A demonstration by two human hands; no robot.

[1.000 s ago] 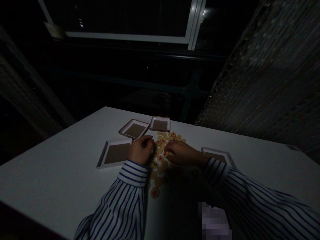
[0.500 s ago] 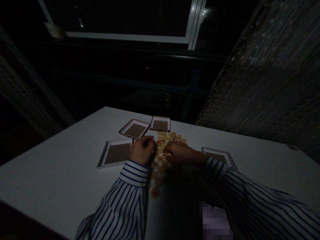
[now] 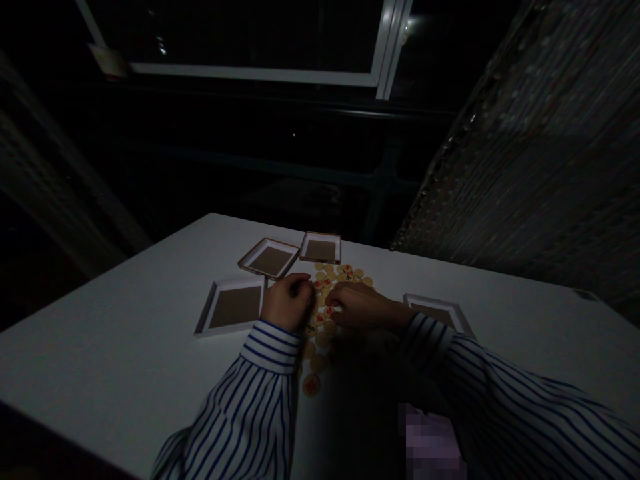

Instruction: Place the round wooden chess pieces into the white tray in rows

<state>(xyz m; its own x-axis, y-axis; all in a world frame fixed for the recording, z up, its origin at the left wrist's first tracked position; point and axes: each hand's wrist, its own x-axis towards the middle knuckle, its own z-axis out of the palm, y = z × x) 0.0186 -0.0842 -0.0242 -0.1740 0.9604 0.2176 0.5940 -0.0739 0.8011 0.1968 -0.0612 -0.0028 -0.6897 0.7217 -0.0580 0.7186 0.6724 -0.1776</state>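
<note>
Round wooden Chinese chess pieces, some with red or black characters, lie in a long cluster on the white table. My left hand is at the cluster's left side, fingers curled in towards the thumb; whatever it may hold is hidden. From the right, my right hand reaches over the middle of the pieces. Its bent fingertips are closed at a red-marked piece. Nearest me lies another red-marked piece, apart from both hands.
A white-rimmed open box stands left of my left hand. Two shallow brown-edged boxes sit behind. Another white-rimmed box is partly behind my right forearm. A beaded curtain hangs at right.
My left hand has shifted very slightly to the right, its fingers still curled. The right hand stays nearly in place, with its fingertips at the red-marked piece. The boxes have not moved.
</note>
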